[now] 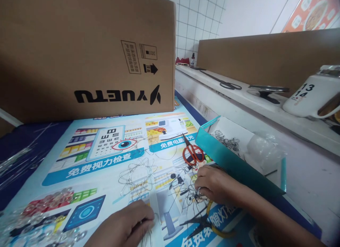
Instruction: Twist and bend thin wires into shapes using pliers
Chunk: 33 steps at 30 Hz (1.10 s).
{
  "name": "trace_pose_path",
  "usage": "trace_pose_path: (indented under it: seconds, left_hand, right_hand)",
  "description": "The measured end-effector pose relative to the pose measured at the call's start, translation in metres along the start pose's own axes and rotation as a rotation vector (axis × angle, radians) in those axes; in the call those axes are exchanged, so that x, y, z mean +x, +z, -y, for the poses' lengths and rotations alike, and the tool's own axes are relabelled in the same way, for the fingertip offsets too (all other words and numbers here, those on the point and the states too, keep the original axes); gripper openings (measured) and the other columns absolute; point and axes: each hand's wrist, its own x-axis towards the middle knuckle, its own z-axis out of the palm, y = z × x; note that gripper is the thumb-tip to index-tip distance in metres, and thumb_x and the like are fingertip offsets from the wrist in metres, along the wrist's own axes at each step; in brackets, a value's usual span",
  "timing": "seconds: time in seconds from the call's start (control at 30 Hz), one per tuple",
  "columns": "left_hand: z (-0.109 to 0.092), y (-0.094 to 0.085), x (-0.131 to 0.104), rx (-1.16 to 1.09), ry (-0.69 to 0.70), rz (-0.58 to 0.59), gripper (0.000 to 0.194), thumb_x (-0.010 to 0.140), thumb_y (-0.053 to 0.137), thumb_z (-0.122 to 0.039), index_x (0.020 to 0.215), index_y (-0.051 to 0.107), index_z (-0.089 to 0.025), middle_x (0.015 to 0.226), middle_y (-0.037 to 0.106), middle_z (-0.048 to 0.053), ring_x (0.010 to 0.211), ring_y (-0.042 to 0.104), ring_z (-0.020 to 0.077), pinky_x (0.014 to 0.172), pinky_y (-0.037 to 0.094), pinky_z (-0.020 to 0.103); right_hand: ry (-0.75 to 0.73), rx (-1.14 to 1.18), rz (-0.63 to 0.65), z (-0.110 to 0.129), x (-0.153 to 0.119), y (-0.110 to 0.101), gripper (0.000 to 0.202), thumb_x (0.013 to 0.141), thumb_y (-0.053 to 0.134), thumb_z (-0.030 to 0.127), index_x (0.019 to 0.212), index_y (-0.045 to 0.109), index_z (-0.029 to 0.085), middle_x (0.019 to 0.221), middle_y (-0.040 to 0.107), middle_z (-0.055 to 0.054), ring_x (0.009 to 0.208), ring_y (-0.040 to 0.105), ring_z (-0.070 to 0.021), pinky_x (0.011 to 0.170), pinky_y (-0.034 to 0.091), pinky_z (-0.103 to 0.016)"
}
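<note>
My left hand (130, 222) rests low on the printed sheet, fingers curled in. Thin pale wires (146, 238) lie right beside its fingertips; what it grips, if anything, is hidden. My right hand (212, 181) is closed at the edge of a tangled pile of short black wires (190, 197), its fingertips among them. Just below that pile, pliers with yellow handles (203, 222) lie with their jaws apart. Red-handled scissors (193, 154) sit above my right hand. A loose tangle of fine silvery wire (138, 176) spreads between and beyond my hands.
Clear beads (45, 218) are heaped at the lower left. At the right, a teal-edged box (239, 169) holds dark wire and a clear plastic bag. A large cardboard box (106, 56) stands at the back. The white ledge (239, 95) carries a mug (309, 95) and black scissors (228, 85).
</note>
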Motion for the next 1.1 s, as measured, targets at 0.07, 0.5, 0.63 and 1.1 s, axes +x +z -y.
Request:
trace_pose_path:
  seconds: [0.07, 0.5, 0.63, 1.1]
  left_hand:
    - [-0.011, -0.005, 0.009, 0.023, -0.017, -0.068, 0.024, 0.088, 0.038, -0.034, 0.082, 0.059, -0.024, 0.085, 0.062, 0.001, 0.080, 0.056, 0.0182, 0.070, 0.040, 0.025]
    - [-0.056, 0.018, 0.105, 0.068, 0.115, -0.116, 0.018, 0.071, 0.051, -0.018, 0.069, 0.068, -0.024, 0.073, 0.065, 0.001, 0.070, 0.058, 0.0186, 0.060, 0.036, 0.024]
    - [-0.056, 0.025, 0.107, 0.125, 0.076, -0.146, 0.016, 0.069, 0.053, -0.018, 0.072, 0.068, -0.024, 0.078, 0.065, 0.002, 0.074, 0.059, 0.0203, 0.057, 0.034, 0.025]
    - [-0.059, 0.030, 0.113, 0.089, 0.061, -0.113, 0.015, 0.062, 0.049, -0.012, 0.062, 0.061, -0.020, 0.065, 0.063, 0.002, 0.061, 0.056, 0.0180, 0.052, 0.031, 0.024]
  right_hand:
    - [-0.008, 0.010, 0.010, -0.001, 0.000, -0.001, 0.013, 0.083, 0.051, 0.018, 0.073, 0.059, 0.018, 0.083, 0.054, -0.003, 0.081, 0.048, -0.0155, 0.073, 0.033, -0.026]
    - [-0.070, 0.137, -0.028, -0.010, -0.002, 0.000, 0.015, 0.081, 0.050, 0.014, 0.079, 0.064, 0.019, 0.085, 0.057, -0.003, 0.084, 0.050, -0.0161, 0.077, 0.036, -0.025]
    - [-0.092, 0.169, -0.043, -0.014, -0.002, 0.002, 0.015, 0.080, 0.050, 0.014, 0.076, 0.063, 0.018, 0.083, 0.056, -0.003, 0.083, 0.050, -0.0158, 0.077, 0.037, -0.025]
    - [-0.105, 0.282, -0.076, -0.022, -0.003, 0.004, 0.012, 0.070, 0.055, 0.009, 0.075, 0.062, 0.017, 0.081, 0.059, -0.002, 0.078, 0.052, -0.0152, 0.072, 0.039, -0.024]
